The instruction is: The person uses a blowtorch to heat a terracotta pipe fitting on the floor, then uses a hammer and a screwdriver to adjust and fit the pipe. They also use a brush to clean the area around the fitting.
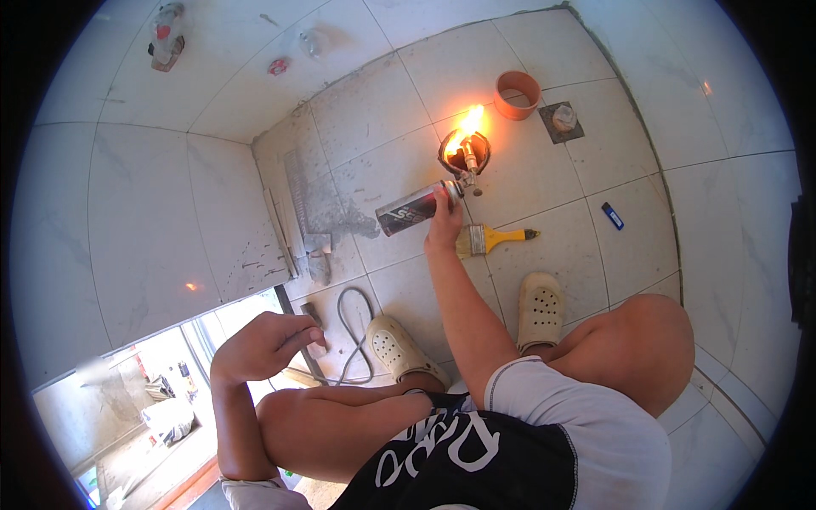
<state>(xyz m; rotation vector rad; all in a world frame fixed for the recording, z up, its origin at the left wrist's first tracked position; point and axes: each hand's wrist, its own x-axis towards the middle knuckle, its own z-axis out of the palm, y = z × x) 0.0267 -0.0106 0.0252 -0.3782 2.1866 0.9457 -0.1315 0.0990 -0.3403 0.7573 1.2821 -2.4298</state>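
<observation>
My right hand (444, 223) is closed around the neck end of a gas torch canister (411, 210), dark with red and lying nearly level. The torch's metal nozzle (469, 160) points away from me at a dark-rimmed round opening (487, 156) in the tiled floor. Orange flame (469, 123) burns in and above that opening, and its glare hides the inside. A wide paintbrush (507, 237) with a yellow handle lies just below the canister. My left hand (268, 344) hangs near my left knee, fingers curled together, with nothing visible in it.
An orange pipe ring (516, 111) stands beyond the flame, beside a dark square drain plate (576, 132). A small blue case (612, 216) lies right. At left are a long flat metal tool (296, 187) and a grey hose (367, 299). Clear bottles (313, 44) stand farther back.
</observation>
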